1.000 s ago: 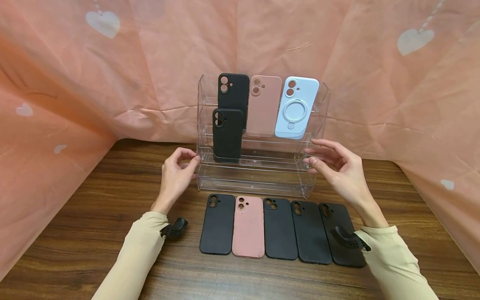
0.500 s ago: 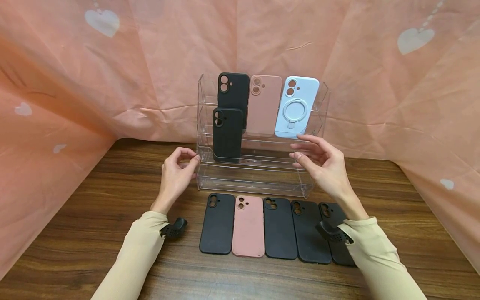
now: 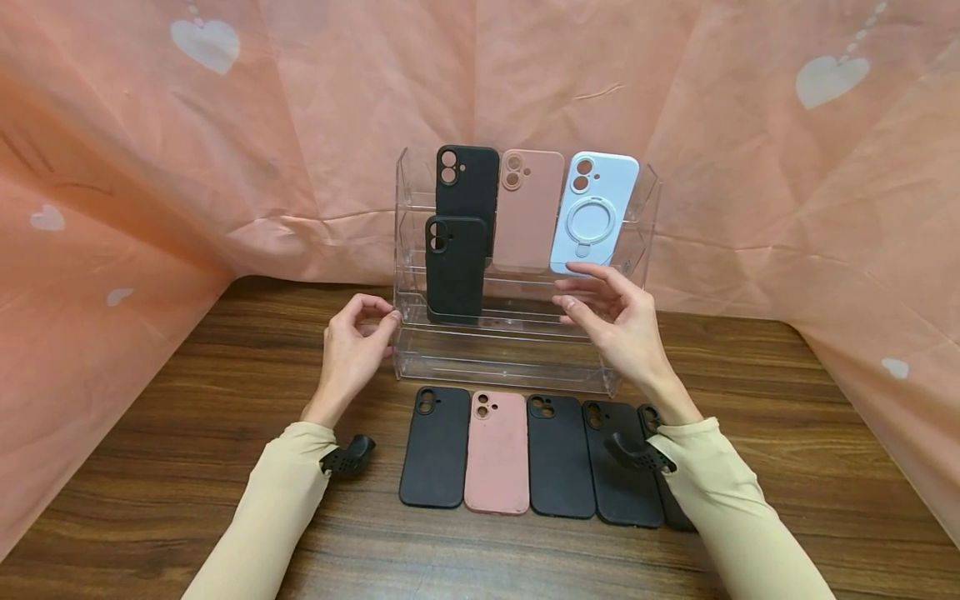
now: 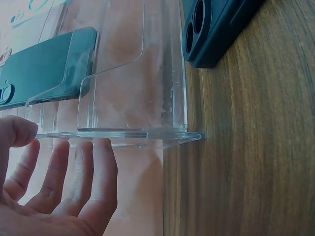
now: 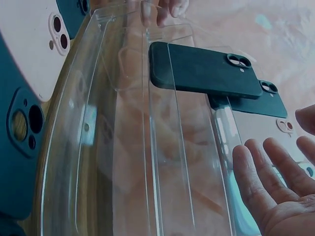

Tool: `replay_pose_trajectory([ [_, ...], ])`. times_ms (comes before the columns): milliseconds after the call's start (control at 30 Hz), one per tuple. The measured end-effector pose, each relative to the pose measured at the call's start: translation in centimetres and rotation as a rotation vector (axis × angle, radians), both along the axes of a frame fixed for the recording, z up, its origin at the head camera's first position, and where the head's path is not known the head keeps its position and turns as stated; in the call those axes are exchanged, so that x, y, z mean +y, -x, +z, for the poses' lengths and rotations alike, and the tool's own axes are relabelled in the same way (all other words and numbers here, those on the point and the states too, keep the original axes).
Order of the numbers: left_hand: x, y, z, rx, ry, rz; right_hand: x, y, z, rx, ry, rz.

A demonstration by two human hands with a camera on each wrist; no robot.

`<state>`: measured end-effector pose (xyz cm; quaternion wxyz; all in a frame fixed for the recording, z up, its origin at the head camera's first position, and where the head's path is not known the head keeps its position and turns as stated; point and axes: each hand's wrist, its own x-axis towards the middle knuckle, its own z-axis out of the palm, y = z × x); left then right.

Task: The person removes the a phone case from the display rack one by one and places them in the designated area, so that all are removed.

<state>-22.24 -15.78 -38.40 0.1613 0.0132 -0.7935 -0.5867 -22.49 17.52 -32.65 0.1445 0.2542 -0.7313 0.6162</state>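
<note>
Plastic and see-through, the tiered display rack (image 3: 517,367) stands where it stood 1 second ago, and the phone cases in and before it have kept their places. What has moved is the right arm: its cream sleeve (image 3: 735,500) has swung left, and the right hand (image 3: 615,321) has gone from the rack's right side to in front of its lower tiers, just below the pale blue case (image 3: 618,192).

That hand is open and relaxed, thumb well apart from the fingers, nothing held; whether a fingertip touches rack or case I cannot tell. The left hand (image 3: 356,342) stays at the left side panel, pinching it between thumb and fingertips.

Peach fabric (image 3: 337,117) hangs behind the wood-grain surface (image 3: 225,417) that carries the rack. On it, just before the rack, 5 cases lie in a row: a black case (image 3: 435,454), a pink case (image 3: 497,458), then 3 more black cases (image 3: 560,462). Sleeve and wrist mount (image 3: 637,456) hide much of the last and part of the 4th. The rack's upper tier holds 3: black, pink and the pale blue, tilted right. 1 tier lower, a front black case (image 3: 456,275) covers the upper black's bottom part. Smallest is the ring (image 3: 569,221) on the pale blue back.
</note>
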Motion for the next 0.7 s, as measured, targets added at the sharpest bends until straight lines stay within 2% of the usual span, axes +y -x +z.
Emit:
replay_pose_trajectory([
  [700, 0.0, 0.0, 0.1, -0.006, 0.001, 0.002, -3.9, 2.0, -0.2, -0.070, -0.048, 0.014],
])
